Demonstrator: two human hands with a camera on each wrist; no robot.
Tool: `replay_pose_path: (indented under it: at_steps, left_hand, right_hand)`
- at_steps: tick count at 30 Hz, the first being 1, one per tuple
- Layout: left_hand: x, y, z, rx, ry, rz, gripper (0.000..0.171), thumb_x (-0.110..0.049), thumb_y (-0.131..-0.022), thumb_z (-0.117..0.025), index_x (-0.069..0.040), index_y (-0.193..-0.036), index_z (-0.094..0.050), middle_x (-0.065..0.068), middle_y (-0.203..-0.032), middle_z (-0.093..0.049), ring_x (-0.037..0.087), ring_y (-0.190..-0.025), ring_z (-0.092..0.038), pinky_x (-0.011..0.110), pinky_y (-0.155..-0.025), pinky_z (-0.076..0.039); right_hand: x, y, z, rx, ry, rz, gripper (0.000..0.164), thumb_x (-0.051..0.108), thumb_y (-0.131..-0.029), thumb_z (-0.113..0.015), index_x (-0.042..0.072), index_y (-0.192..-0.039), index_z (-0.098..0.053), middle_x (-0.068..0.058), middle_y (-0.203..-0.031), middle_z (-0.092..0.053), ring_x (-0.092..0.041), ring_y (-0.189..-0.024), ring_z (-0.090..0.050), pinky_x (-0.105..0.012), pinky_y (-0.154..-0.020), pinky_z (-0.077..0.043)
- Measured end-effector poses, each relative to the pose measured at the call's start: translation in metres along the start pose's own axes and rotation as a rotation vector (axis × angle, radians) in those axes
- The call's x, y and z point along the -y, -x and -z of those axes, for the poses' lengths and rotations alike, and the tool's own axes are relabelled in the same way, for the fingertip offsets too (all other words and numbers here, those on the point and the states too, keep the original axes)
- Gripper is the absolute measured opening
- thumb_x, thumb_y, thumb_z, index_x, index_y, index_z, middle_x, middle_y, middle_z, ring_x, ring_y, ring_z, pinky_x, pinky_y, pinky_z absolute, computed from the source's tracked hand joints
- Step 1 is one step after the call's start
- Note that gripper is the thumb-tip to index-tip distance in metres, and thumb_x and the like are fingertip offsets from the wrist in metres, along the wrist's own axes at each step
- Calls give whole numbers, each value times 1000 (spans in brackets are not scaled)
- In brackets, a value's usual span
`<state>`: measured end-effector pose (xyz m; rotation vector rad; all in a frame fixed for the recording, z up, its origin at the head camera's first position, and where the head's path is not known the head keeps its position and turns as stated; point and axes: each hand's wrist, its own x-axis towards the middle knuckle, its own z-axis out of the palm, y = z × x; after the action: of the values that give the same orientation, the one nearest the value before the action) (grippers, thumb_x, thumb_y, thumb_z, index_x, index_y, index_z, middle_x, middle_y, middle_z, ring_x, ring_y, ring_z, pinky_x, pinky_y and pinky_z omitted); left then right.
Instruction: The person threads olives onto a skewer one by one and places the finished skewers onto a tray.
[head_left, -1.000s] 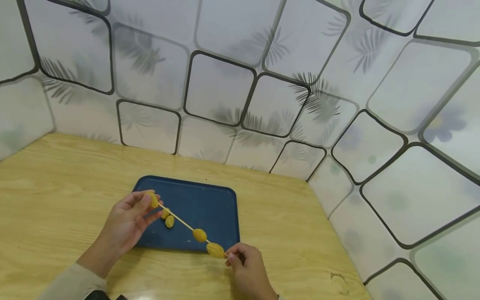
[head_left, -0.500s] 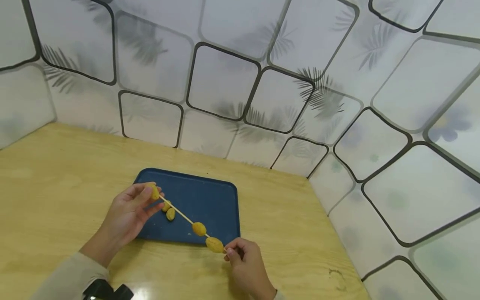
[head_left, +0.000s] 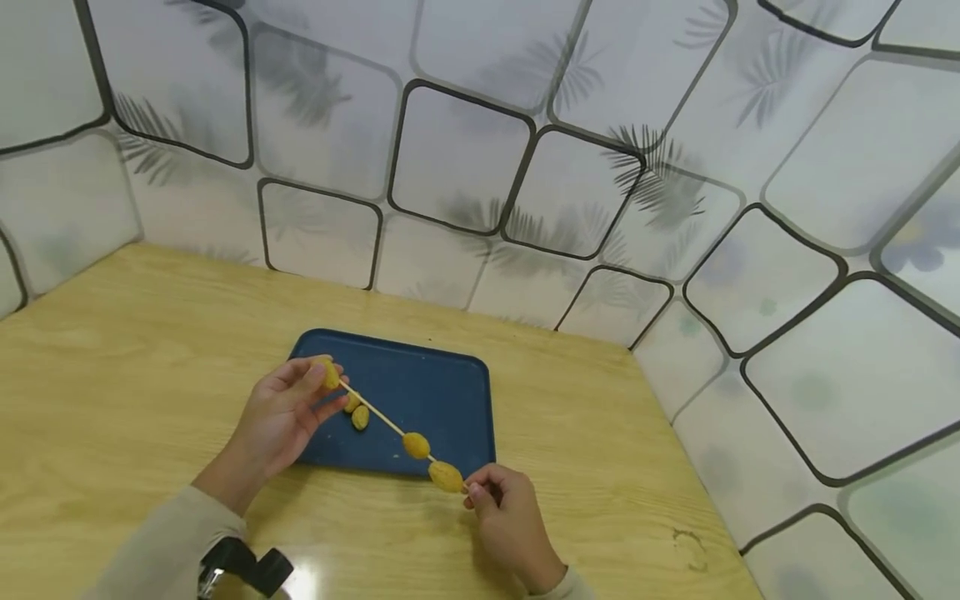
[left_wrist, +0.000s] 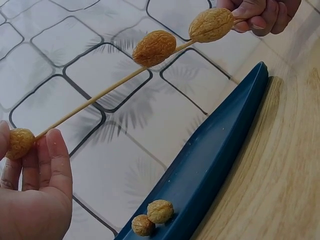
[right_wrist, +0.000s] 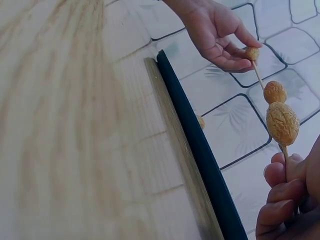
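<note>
A thin wooden skewer [head_left: 378, 413] slants above the tray between both hands. Two wrinkled yellow-brown oval balls, a darker one [left_wrist: 154, 48] and a larger pale one [left_wrist: 212, 25], are threaded on it near my right hand [head_left: 512, 521]. That hand pinches the skewer's near end between thumb and fingers. At the far end, my left hand [head_left: 281, 417] pinches a third wrinkled ball [left_wrist: 20, 144], which sits at the skewer's tip; whether the tip has pierced it cannot be seen. A long bare stretch of stick separates this ball from the other two.
On the wooden table [head_left: 600, 450] lies a blue rectangular tray [head_left: 438, 379], beneath and beyond the hands. Two more wrinkled balls [left_wrist: 160, 211] lie in it, near my left hand. A patterned wall [head_left: 457, 158] bounds the table behind and to the right.
Hands, skewer and balls keep nearly the same arrangement. The whole head view has shifted, so everything appears slightly higher and further right in it.
</note>
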<state>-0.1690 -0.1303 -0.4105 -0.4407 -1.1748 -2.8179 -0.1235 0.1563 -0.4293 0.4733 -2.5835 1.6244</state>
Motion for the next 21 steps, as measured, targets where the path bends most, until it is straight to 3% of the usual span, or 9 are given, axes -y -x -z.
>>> replay_pose_path:
  at_steps: [13,21]
  left_hand:
    - [5,-1,-2,-21,14,34,17,-7,-101,-52,-10,-96,-69,3,-94,-68,14,-88,-66,28,-78,-58]
    - [5,0,-4,-49,26,36,14,-7,-100,-54,-10,-94,-67,3,-93,-67,13,-88,-65,28,-79,-57]
  right_hand:
    - [-2,3,-5,-16,-32,-111,15,-11,-91,-56,-3,-81,-64,-5,-71,-61,-14,-63,-56,-19,-52,-45]
    - [3,1,-8,-8,13,-109,16,-11,-92,-55,-2,-81,-63,-3,-71,-60,-13,-63,-55,-19,-52,-44]
